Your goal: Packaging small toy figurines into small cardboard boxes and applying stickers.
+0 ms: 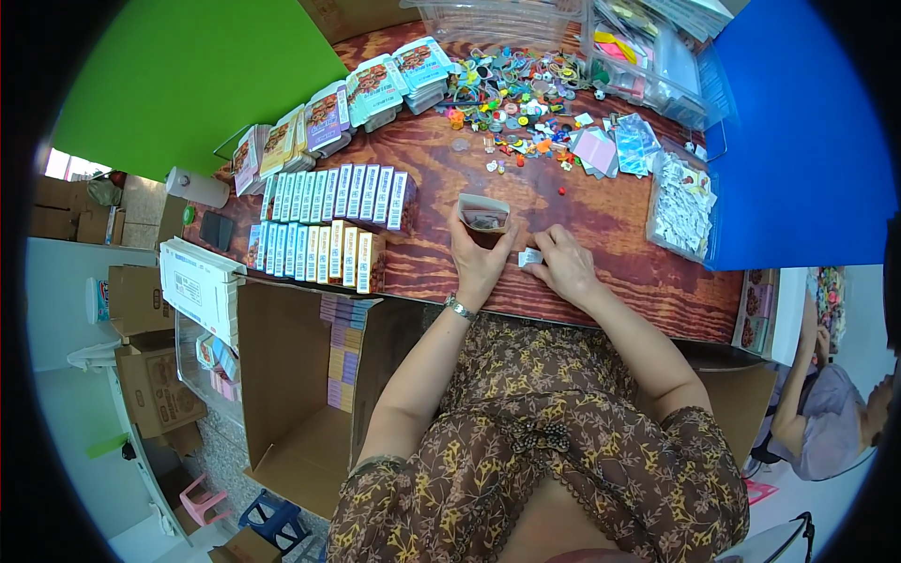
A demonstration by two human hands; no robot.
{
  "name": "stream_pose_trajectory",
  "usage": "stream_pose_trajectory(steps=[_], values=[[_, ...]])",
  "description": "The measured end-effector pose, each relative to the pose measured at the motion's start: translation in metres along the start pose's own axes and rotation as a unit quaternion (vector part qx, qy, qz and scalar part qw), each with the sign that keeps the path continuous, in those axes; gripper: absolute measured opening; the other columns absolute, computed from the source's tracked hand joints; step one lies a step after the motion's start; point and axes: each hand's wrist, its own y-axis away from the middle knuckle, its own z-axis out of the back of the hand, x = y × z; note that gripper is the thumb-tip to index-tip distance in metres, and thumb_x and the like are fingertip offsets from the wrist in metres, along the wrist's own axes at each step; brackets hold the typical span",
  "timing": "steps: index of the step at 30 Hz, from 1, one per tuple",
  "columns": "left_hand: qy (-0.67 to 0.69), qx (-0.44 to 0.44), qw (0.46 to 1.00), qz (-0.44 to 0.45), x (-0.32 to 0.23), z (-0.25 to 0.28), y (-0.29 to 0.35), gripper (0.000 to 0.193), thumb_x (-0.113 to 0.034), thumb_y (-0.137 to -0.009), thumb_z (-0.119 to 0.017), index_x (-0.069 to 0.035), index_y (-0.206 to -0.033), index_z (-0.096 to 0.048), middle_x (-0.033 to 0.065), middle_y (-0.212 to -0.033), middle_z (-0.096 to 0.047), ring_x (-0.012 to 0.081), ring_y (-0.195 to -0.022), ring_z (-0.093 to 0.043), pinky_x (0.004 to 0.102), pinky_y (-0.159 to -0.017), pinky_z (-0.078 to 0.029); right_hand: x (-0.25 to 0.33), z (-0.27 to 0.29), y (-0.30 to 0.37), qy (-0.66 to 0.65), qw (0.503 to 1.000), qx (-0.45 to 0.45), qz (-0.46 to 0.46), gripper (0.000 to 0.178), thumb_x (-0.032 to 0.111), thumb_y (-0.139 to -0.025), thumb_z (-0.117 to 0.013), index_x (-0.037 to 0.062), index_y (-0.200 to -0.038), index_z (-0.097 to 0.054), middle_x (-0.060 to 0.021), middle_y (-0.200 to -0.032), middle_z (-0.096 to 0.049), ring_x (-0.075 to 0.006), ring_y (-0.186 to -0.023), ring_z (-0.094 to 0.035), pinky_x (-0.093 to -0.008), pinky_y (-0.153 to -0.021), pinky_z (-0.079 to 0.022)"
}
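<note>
My left hand (pixel 477 258) is wrapped round a small open carton (pixel 484 204), held upright near the table's front edge with its mouth facing up. Something flat and pale shows inside the carton, too small to make out. Just to the right, my right hand (pixel 567 267) pinches a small white slip or packet (pixel 530 256) between thumb and fingers. The slip is apart from the carton's opening and close to my left fingertips.
Two rows of filled boxes (pixel 319 251) stand at the left, with stacks of flat cartons (pixel 374 86) behind. Loose trinkets (pixel 516 98) spread across the back. A clear tray of white packets (pixel 683 208) sits at the right; a large cardboard box (pixel 293 375) stands below the table.
</note>
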Motion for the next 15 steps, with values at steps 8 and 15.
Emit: stream_pose_trajectory(steps=[8, 15], values=[[-0.015, 0.005, 1.000, -0.013, 0.000, -0.001, 0.001, 0.082, -0.015, -0.075, -0.089, -0.001, -0.138, -0.039, 0.0131, -0.118, -0.058, 0.0220, -0.106, -0.060, 0.0361, -0.091, -0.051, -0.005, 0.010, -0.014, -0.049, 0.996, 0.058, -0.035, 0.037, 0.024, -0.081, -0.080, 0.0076, -0.108, -0.062, -0.0143, -0.101, -0.064, -0.0362, -0.101, -0.064, -0.0497, -0.079, -0.053], [-0.018, 0.014, 0.999, -0.023, 0.001, 0.002, 0.002, 0.086, -0.020, -0.074, -0.090, 0.001, -0.141, -0.039, 0.0186, -0.120, -0.058, 0.0296, -0.108, -0.062, 0.0396, -0.091, -0.051, -0.005, 0.006, -0.015, 0.001, 0.997, 0.062, -0.043, 0.028, 0.026, -0.086, -0.075, 0.0069, -0.103, -0.062, -0.0162, -0.098, -0.066, -0.0385, -0.095, -0.066, -0.0507, -0.077, -0.052]])
